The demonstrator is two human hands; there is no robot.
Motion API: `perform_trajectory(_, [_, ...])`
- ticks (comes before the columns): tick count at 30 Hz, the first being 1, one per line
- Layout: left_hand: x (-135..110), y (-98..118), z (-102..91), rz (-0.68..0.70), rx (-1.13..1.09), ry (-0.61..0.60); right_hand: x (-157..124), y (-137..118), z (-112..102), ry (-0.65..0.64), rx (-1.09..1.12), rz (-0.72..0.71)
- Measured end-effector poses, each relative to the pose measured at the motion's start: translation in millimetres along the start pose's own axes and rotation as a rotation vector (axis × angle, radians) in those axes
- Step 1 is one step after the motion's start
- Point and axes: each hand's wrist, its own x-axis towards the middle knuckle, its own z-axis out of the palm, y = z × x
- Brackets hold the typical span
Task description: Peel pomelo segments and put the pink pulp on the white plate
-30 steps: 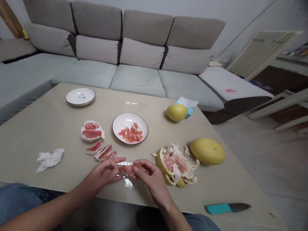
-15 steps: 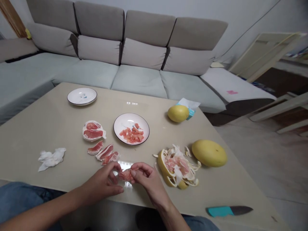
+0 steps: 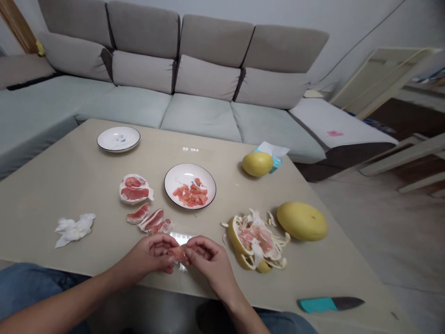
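My left hand and my right hand meet above the near edge of the beige table. Both pinch a pink pomelo segment between their fingers. Just beyond my left hand lie several peeled pomelo pieces. A white plate holds pink pulp pieces, and a half-peeled pomelo section sits on its membrane. To the right of my right hand lies a heap of yellow rind and white pith.
Two whole yellow pomelos sit at the table's right, by a tissue box. Also on the table are a crumpled tissue, a second white plate and a teal-handled knife. A grey sofa stands behind.
My two hands have drawn closer together around the pomelo segment, and less of it shows between my fingers. The other things on the table stay in place.
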Motion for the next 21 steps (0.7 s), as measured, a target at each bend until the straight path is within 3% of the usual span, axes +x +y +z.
perform_trajectory(3, [-2.7,7.4,1.5,-0.022,-0.044,0.011,1.7,-2.3,-6.5,0.032,0.111,0.050])
perform_trajectory(6, [-3.3,9.7,1.0,-0.019,-0.077,0.007,4.7,-9.7,-16.2,0.084,0.049,0.014])
perform_trajectory(8, [-2.8,8.7,0.0,-0.019,-0.089,0.008,10.6,-16.4,-23.9,0.132,-0.103,-0.062])
perform_trajectory(13, [-3.6,5.7,-1.1,-0.046,-0.095,0.006,46.5,-29.4,-39.6,0.241,-0.599,-0.416])
perform_trajectory(21, [-6.4,4.5,-1.4,-0.104,-0.074,0.002,99.9,-30.1,-30.3,0.082,-0.805,-0.617])
